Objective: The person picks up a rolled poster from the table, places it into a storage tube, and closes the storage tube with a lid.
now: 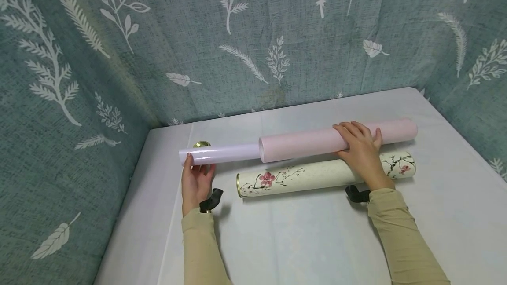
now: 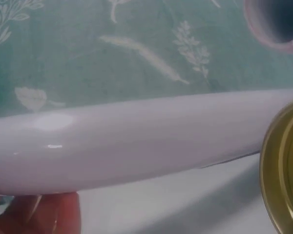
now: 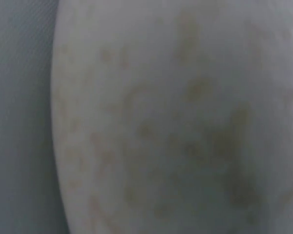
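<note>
Where the left hand (image 1: 196,186) is: up at the left end of a glossy white roll (image 1: 223,154), thumb on the near side and fingers curled underneath, so yeah, it's got hold of it
White roll: lies roughly sideways above the table; head view has its right end vanishing at the pink tube's mouth, but left wrist view shows that mouth dark and hollow with the roll running apart below it, so overlapping, not inside
Right hand (image 1: 362,153): palm down over the pink tube (image 1: 301,143), fingers partly wrapped round it, pretty solid grip
Pink tube: to the right of the roll, slightly tilted in head view, just behind the floral one
Floral tube (image 1: 305,178): cream with pink blossoms and dark twigs, gold rim at its left end, lying on the white table (image 1: 309,236) under the right wrist
Gold disc (image 1: 202,144): just behind the roll's left part, half hidden
Right wrist cam: blurry pale mottled surface, can't make out fingers
Backdrop: teal curtain (image 1: 166,38) with white leaf prints
Sleeves: tan (image 1: 408,241), both arms
</note>
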A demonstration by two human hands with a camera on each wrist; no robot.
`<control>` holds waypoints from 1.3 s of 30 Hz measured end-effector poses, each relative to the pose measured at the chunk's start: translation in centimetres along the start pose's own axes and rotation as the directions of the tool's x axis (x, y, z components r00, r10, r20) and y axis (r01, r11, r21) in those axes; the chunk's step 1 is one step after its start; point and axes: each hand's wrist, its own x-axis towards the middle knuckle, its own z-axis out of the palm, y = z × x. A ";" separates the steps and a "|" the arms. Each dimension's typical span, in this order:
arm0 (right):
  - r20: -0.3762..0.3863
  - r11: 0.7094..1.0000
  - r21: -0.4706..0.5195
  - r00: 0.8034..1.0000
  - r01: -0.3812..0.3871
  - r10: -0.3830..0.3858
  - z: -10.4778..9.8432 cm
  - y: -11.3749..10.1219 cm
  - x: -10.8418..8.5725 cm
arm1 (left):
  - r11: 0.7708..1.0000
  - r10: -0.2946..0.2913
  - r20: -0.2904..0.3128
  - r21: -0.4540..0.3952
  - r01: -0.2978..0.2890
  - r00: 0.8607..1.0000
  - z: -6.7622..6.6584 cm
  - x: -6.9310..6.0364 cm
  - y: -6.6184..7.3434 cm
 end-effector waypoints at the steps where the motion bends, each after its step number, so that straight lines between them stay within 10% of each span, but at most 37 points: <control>1: -0.001 1.000 -0.003 1.000 -0.001 0.001 0.0 0.0 0.0 | 1.000 0.012 0.009 -0.002 -0.012 1.000 0.0 0.0 0.0; 18: -0.031 1.000 -0.020 0.999 -0.013 0.012 0.0 0.1 0.5 | 0.987 0.105 0.039 0.114 -0.109 0.994 0.2 -0.2 0.6; 32: -0.026 0.997 -0.011 0.997 -0.071 0.070 0.1 0.4 -0.3 | 0.879 0.186 -0.005 0.448 -0.164 0.983 -0.5 -0.6 0.4; 39: -0.035 0.997 -0.017 0.997 -0.071 0.070 0.1 0.4 0.0 | 0.898 0.210 -0.061 0.407 -0.168 0.976 -0.3 -0.9 0.9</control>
